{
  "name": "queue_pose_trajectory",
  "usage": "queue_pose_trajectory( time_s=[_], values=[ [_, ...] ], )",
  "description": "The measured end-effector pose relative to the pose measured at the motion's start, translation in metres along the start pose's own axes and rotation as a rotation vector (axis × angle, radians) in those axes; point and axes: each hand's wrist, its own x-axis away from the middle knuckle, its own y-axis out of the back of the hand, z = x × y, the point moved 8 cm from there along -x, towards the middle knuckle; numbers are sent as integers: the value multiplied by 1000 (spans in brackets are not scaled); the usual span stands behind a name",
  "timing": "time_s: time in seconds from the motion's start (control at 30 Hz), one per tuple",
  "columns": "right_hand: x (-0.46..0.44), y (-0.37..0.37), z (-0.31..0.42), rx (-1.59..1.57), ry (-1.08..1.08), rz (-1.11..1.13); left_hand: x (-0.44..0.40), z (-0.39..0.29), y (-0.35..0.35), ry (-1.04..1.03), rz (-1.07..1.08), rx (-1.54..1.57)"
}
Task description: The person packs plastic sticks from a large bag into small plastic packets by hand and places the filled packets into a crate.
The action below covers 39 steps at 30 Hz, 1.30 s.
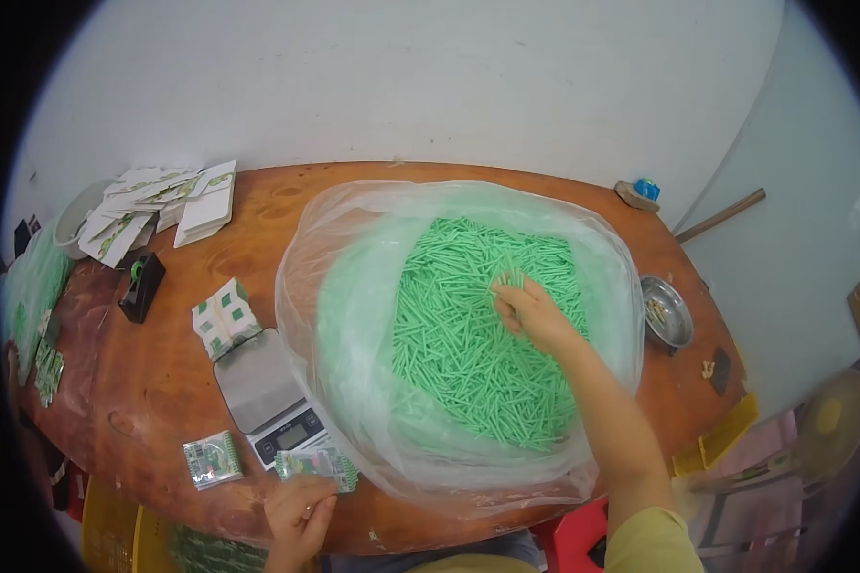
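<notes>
A large clear plastic bag (354, 258) lies spread wide on the table, filled with thin, ridged green sticks (478, 344). Over the heap, my right hand (533, 315) is closed, with a few of the sticks at its fingertips. My left hand (298, 516), low in the view, pinches a small clear packet (320, 466) with green sticks inside. That packet overlaps the front edge of a digital scale (258, 382), whose metal plate is bare. To the scale's left is a second filled packet (212, 460). Behind the scale sits a banded stack of printed cards (225, 317).
At the back left, printed cards (158, 205) pile over a bowl (75, 220), near a black tape dispenser (141, 286). More green packets (48, 368) lie at the far left. A metal bowl (667, 313) stands right of the bag. A fan (831, 415) is at the right.
</notes>
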Motion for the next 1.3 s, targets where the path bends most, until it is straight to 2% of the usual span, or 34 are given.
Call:
queue_pose_trajectory(
  time_s=[0.07,0.13,0.17,0.23,0.27,0.33,0.37,0.43,0.47,0.53,0.57,0.63,0.67,0.7,0.73,0.8,0.9,0.97,1.0,1.07,1.13,1.2,1.3],
  values=[
    [11,0,10,175,11,77,-22,-8,-1,-69,-26,-16],
    [26,-7,16,492,145,62,-67,-21,-4,-63,-168,65],
    [30,-17,23,650,234,59,-99,-49,-16,-295,-173,-67],
    [36,-36,32,647,271,129,-158,-75,-71,-410,-68,-111],
    [40,-42,34,643,276,153,-180,-73,-110,-356,50,-228],
    [38,-43,39,657,491,62,-198,-49,-195,11,564,-44],
    [40,-41,43,667,599,11,-206,-47,-197,-4,480,109],
    [41,-14,53,512,265,-160,-216,-41,-194,-23,311,416],
    [40,-1,53,428,104,-240,-219,-28,-189,98,186,580],
    [36,10,59,-225,330,-370,-203,2,-184,371,-73,895],
    [38,11,54,-556,431,-426,-189,3,-202,493,-25,1079],
    [46,-28,54,-386,412,-370,-172,-9,-234,706,57,1441],
    [48,-39,56,-301,413,-345,-175,-6,-228,727,59,1400],
    [41,-41,56,-378,466,-210,-177,3,-217,753,57,1360],
    [39,-36,51,-122,350,-145,-177,13,-204,788,55,1318],
    [43,-21,41,379,98,-12,-189,-9,-135,346,12,740],
    [55,-59,34,1101,602,210,-178,-31,-76,206,-52,655],
    [46,-76,-4,1372,602,272,-156,-43,-48,105,-102,559],
    [41,-89,-17,1495,612,305,-140,-45,-25,23,-140,414],
    [46,-92,-6,1475,838,209,-97,-48,21,-119,-205,105],
    [43,-80,0,1517,839,216,-46,-43,56,-93,-463,-461],
    [35,-50,21,1517,756,78,-5,-1,31,-225,-56,-818],
    [24,-31,48,1441,524,46,19,0,-22,-365,222,-913]
  ],
)
